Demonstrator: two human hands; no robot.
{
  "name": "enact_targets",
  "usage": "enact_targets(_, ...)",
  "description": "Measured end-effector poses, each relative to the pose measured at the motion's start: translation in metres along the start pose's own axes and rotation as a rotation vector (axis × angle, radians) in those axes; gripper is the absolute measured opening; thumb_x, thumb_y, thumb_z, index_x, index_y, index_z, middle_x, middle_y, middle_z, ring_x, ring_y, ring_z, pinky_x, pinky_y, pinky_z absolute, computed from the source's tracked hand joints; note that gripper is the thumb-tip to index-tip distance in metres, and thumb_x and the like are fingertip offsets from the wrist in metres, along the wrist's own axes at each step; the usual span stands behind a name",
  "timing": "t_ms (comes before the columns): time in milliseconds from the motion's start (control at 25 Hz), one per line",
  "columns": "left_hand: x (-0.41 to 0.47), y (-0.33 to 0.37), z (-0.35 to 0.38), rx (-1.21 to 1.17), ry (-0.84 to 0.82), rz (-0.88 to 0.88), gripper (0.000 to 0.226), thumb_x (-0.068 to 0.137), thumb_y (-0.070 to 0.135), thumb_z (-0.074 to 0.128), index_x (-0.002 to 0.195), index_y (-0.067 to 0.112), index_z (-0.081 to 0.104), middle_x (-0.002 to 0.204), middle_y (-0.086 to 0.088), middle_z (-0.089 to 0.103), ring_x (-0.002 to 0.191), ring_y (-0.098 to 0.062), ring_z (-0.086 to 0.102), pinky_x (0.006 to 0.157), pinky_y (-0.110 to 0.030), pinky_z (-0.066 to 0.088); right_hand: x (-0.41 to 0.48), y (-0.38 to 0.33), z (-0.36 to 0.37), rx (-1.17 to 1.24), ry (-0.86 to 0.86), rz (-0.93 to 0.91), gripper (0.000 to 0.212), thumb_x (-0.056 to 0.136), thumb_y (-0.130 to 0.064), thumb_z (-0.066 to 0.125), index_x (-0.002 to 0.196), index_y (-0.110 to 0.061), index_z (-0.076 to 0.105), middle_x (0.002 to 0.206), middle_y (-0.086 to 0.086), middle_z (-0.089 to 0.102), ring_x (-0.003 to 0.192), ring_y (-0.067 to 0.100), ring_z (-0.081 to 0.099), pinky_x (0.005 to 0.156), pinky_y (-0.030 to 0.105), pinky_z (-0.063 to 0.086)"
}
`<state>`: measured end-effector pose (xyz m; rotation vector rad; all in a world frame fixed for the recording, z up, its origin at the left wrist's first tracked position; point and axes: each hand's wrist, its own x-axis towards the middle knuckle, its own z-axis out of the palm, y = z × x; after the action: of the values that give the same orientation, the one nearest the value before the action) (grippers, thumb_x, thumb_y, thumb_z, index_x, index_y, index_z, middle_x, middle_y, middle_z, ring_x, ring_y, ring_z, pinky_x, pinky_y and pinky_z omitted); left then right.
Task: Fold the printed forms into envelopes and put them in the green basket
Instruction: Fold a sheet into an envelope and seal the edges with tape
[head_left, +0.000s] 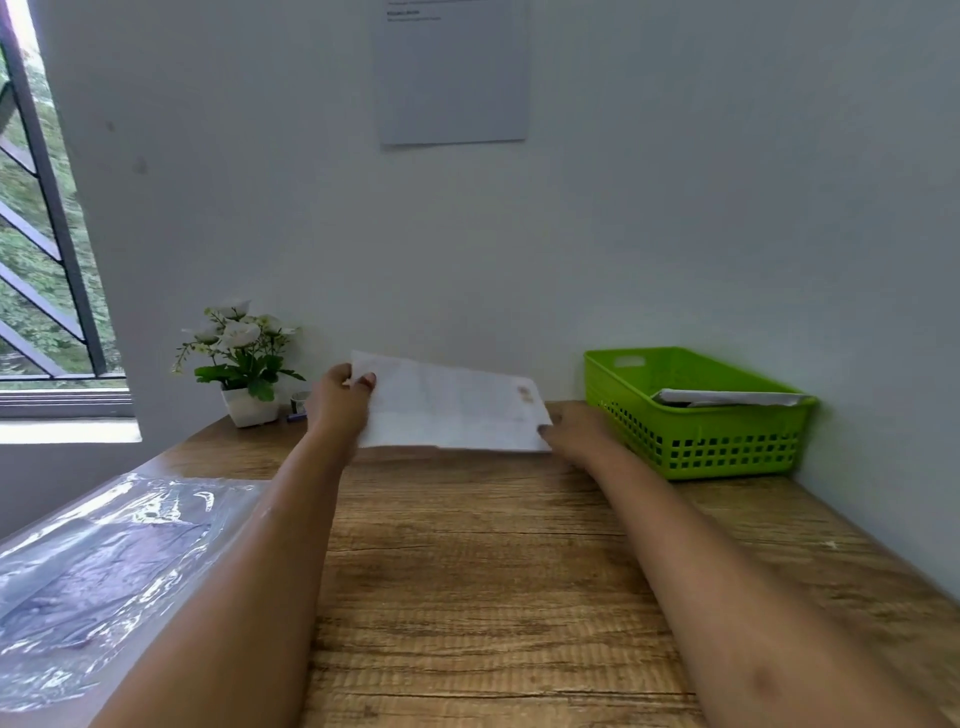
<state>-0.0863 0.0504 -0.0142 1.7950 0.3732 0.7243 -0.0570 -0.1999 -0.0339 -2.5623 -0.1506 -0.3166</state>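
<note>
Pinches paper (452, 410) at both ends, left hand (337, 400) and right hand (571, 434), just left of basket (727, 447) (partly filled), probably for dropping in.

On the bench (467, 571), the basket (727, 457) stands far right against the wall with papers (727, 398) lying in it, and the potted plant (244, 364) stands far left. Between them is the form (452, 410), with the left hand (337, 405) at its left edge and the right hand (576, 431) at its right corner. A plastic-wrapped pack (104, 561) lies near left.

Open tabletop (467, 571) lies between what looks like plastic wrap (104, 571) and green basket (727, 447)
</note>
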Motion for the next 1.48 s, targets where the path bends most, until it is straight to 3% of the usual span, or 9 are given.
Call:
enact_targets(80,-0.005,0.018,-0.001,-0.231,0.066,-0.013,0.039,0.095,0.028,0.053,0.13,0.012,0.051,0.121,-0.01,0.059,0.107,-0.031,0.06,0.092,-0.048,0.051,-0.02,-0.02,-0.012,0.14,-0.032,0.095,0.058,0.095,-0.043,0.046,0.137,-0.004,0.044,0.141,0.018,0.048,0.125,0.032,0.05,0.098,0.031,0.041)
enact_targets(200,-0.03,0.041,0.009,-0.516,0.078,-0.057,0.028,0.095,0.013,0.051,0.122,0.009,0.051,0.114,-0.01,0.06,0.104,-0.03,0.061,0.089,-0.049,0.053,-0.051,-0.053,-0.027,0.927,-0.335,0.231,0.071,0.089,-0.06,0.045,0.142,-0.014,0.033,0.138,0.015,0.048,0.111,0.033,0.06,0.093,0.041,0.05)
enact_targets(360,-0.094,0.068,0.04,-0.817,-0.106,-0.158,0.031,0.09,-0.007,0.046,0.119,0.005,0.048,0.114,-0.016,0.06,0.098,-0.03,0.063,0.08,-0.042,0.055,-0.068,-0.079,-0.04,1.339,-0.319,0.158,0.034,0.092,-0.032,0.058,0.121,-0.018,0.048,0.109,0.011,0.063,0.082,0.026,0.067,0.07,0.043,0.059)
enact_targets(560,-0.13,0.096,0.04,-0.775,-0.382,-0.198,0.037,0.084,-0.016,0.049,0.117,0.001,0.049,0.098,-0.013,0.061,0.079,-0.02,0.062,0.063,-0.031,0.054,-0.079,-0.057,-0.07,1.309,-0.089,0.218,0.007,0.092,-0.007,0.055,0.089,-0.011,0.061,0.076,0.007,0.058,0.062,0.015,0.057,0.042,0.019,0.048)
enact_targets(720,-0.123,0.101,0.041,-0.856,-0.677,-0.334,0.031,0.09,0.017,0.06,0.114,-0.001,0.053,0.102,-0.018,0.065,0.089,-0.029,0.066,0.079,-0.04,0.054,-0.066,-0.042,-0.106,1.337,-0.095,0.202,0.048,0.092,0.01,0.048,0.137,-0.003,0.042,0.083,0.01,0.052,0.065,0.015,0.05,0.04,0.013,0.047)
enact_targets(800,-0.098,0.101,0.049,-1.022,-0.746,-0.48,0.054,0.089,0.042,0.057,0.115,-0.005,0.049,0.115,-0.023,0.062,0.102,-0.037,0.063,0.086,-0.045,0.053,-0.048,-0.033,-0.122,1.289,-0.135,0.175,0.056,0.091,0.013,0.044,0.142,-0.011,0.039,0.09,0.01,0.051,0.067,0.014,0.048,0.04,0.011,0.046)
enact_targets(880,-0.067,0.102,0.071,-1.108,-0.739,-0.559,0.054,0.092,0.04,0.054,0.122,-0.004,0.046,0.12,-0.022,0.061,0.105,-0.036,0.063,0.083,-0.046,0.056,-0.028,-0.019,-0.133,1.199,-0.162,0.169,0.052,0.092,0.013,0.04,0.137,-0.011,0.046,0.09,0.008,0.05,0.063,0.013,0.045,0.04,0.01,0.042)
enact_targets(1080,-0.036,0.127,0.158,-0.776,-0.646,-0.532,0.032,0.095,-0.007,0.042,0.126,-0.004,0.045,0.123,-0.019,0.055,0.117,-0.034,0.055,0.085,-0.046,0.047,0.008,0.026,-0.156,1.058,-0.083,0.286,0.037,0.09,0.011,0.043,0.117,-0.009,0.06,0.079,0.007,0.051,0.059,0.014,0.043,0.039,0.014,0.04)
enact_targets(1480,-0.09,0.154,0.244,0.019,-0.853,-0.43,0.066,0.091,0.001,0.057,0.147,0.003,0.023,0.143,-0.021,0.041,0.122,-0.032,0.05,0.095,-0.038,0.045,-0.018,0.076,-0.211,0.792,-0.039,0.7,0.024,0.086,0.011,0.045,0.076,-0.009,0.054,0.066,0.009,0.045,0.046,0.015,0.042,0.034,0.012,0.038)
